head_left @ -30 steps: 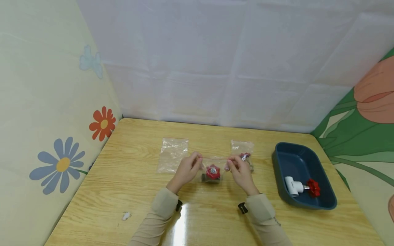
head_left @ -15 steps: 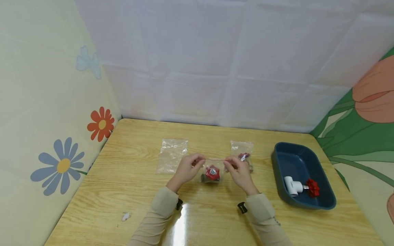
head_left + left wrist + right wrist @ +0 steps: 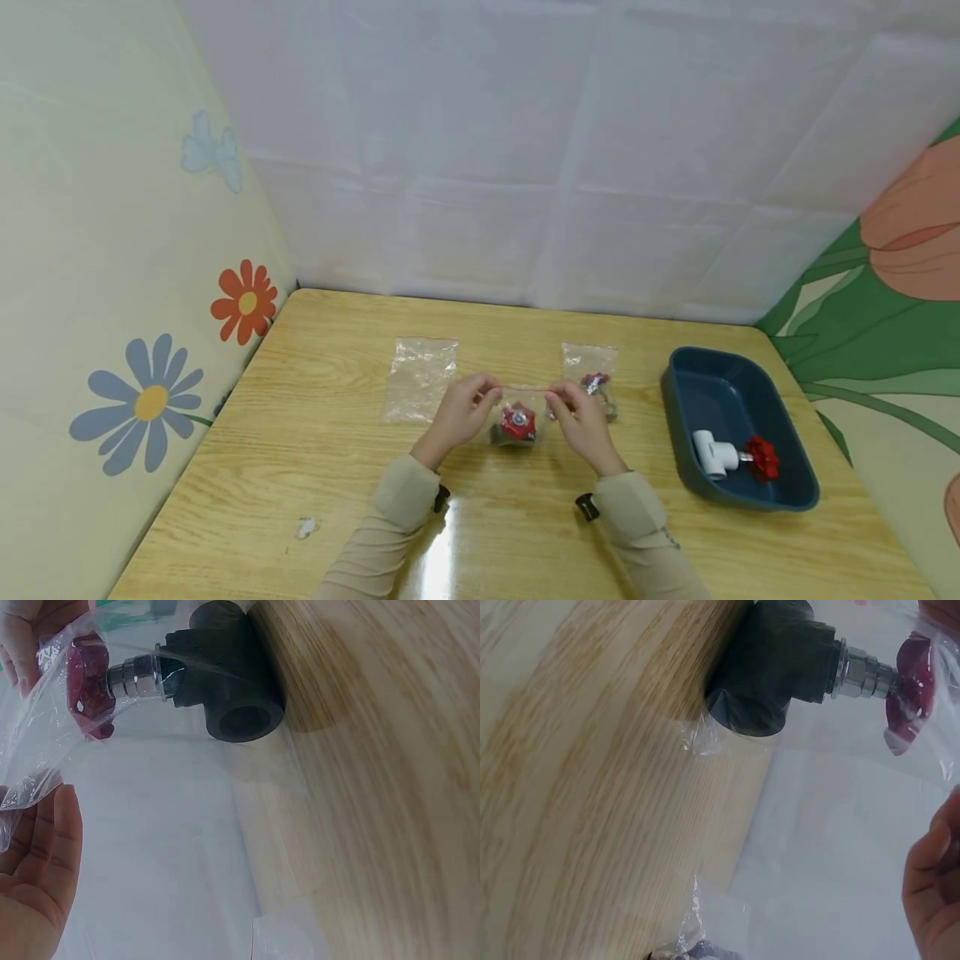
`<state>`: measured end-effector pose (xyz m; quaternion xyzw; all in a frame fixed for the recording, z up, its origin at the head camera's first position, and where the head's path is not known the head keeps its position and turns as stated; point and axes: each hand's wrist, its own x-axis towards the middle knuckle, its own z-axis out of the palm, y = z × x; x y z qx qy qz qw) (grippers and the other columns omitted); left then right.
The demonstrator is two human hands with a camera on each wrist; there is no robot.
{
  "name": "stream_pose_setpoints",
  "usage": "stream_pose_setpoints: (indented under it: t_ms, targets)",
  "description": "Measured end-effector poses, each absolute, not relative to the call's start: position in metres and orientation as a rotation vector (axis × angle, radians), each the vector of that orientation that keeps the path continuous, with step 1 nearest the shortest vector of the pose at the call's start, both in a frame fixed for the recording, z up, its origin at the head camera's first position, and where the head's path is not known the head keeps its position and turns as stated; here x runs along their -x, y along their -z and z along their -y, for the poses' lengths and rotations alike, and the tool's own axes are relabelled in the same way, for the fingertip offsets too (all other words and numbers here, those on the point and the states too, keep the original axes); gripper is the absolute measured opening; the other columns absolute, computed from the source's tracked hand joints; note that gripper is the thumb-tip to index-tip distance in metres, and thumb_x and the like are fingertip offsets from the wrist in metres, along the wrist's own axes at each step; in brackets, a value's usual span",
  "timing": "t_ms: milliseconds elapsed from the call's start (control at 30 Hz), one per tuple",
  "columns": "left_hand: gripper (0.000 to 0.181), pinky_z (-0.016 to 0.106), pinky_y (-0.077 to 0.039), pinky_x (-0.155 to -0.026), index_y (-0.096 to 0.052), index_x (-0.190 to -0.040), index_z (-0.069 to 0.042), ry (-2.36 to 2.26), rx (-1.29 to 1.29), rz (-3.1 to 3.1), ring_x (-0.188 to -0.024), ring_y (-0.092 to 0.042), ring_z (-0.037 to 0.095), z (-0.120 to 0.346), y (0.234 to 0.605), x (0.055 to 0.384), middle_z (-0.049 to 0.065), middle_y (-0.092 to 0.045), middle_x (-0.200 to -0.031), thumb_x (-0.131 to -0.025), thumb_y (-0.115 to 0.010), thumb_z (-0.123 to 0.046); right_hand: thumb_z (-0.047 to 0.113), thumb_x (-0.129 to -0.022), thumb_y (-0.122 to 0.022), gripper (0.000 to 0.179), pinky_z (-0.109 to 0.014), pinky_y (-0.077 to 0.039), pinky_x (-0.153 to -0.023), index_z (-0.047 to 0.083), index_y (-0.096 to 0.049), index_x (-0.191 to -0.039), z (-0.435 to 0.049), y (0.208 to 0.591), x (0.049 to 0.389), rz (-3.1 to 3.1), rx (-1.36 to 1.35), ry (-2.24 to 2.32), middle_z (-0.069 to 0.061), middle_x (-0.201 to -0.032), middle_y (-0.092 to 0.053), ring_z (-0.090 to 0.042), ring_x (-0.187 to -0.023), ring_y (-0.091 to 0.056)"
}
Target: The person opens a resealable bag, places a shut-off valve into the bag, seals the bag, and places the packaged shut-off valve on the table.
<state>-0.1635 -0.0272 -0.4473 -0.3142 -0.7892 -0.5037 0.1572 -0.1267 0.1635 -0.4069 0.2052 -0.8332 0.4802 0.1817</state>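
Observation:
Between both hands stands a clear zip bag (image 3: 527,396) with a red-handled valve (image 3: 518,422) inside it. My left hand (image 3: 459,412) pinches the bag's top edge at its left corner, and my right hand (image 3: 583,419) pinches the right corner. In the left wrist view the valve shows a dark tee-shaped body (image 3: 229,671), a metal stem and a red handwheel (image 3: 90,686) toward the bag's mouth. The valve body rests on the table within the plastic, as the right wrist view also shows with the dark body (image 3: 769,667).
A flat clear bag (image 3: 422,379) lies at the back left. Behind my right hand lies another bag (image 3: 589,360) holding a red-handled valve. At the right stands a dark blue bin (image 3: 708,387) with a white tee valve (image 3: 716,455) in it. White cloth hangs behind the table (image 3: 337,500).
Both hands have drawn slightly closer together along the bag's top edge, mostly in the first half second. The valve and the other bags keep their places.

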Motion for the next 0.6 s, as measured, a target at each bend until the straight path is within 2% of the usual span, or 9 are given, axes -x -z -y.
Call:
stream_pose_setpoints:
  t_ms: [167, 300, 433, 600]
  targets:
    - [0.006, 0.02, -0.05, -0.059, -0.061, -0.089, 0.003, 1.495, 0.891, 2.298, -0.071, -0.06, 0.02, 0.028, 0.447, 0.164, 0.011, -0.064, -0.08, -0.086, -0.056, -0.001, -0.012, -0.083, -0.054, 0.004, -0.021, -0.045, -0.05, -0.01, -0.056, -0.08, -0.165, 0.41, 0.128, 2.347, -0.6, -1.379, -0.018, -0.064, -0.057, -0.031, -0.054, -0.054]
    - [0.008, 0.019, -0.049, -0.059, -0.062, -0.09, 0.001, 1.476, 0.899, 2.318, -0.072, -0.06, 0.019, 0.027, 0.447, 0.165, 0.01, -0.065, -0.083, -0.086, -0.058, -0.004, -0.007, -0.084, -0.057, 0.002, -0.022, -0.046, -0.05, -0.007, -0.059, -0.083, -0.172, 0.424, 0.137, 2.365, -0.609, -1.365, -0.015, -0.07, -0.061, -0.02, -0.056, -0.055]
    - [0.007, 0.019, -0.048, -0.06, -0.062, -0.089, 0.001, 1.437, 0.901, 2.323, -0.071, -0.06, 0.019, 0.026, 0.445, 0.165, 0.01, -0.065, -0.082, -0.086, -0.059, -0.004, 0.001, -0.082, -0.064, 0.004, -0.022, -0.046, -0.052, -0.001, -0.064, -0.086, -0.177, 0.438, 0.146, 2.38, -0.595, -1.276, -0.008, -0.081, -0.064, -0.009, -0.064, -0.053]
    - [0.005, 0.02, -0.049, -0.061, -0.061, -0.088, 0.001, 1.392, 0.91, 2.334, -0.072, -0.06, 0.02, 0.025, 0.444, 0.165, 0.01, -0.064, -0.082, -0.086, -0.058, -0.002, 0.0, -0.077, -0.069, 0.007, -0.022, -0.046, -0.052, 0.004, -0.066, -0.082, -0.176, 0.442, 0.148, 2.317, -0.603, -1.203, -0.005, -0.082, -0.059, -0.011, -0.066, -0.051]
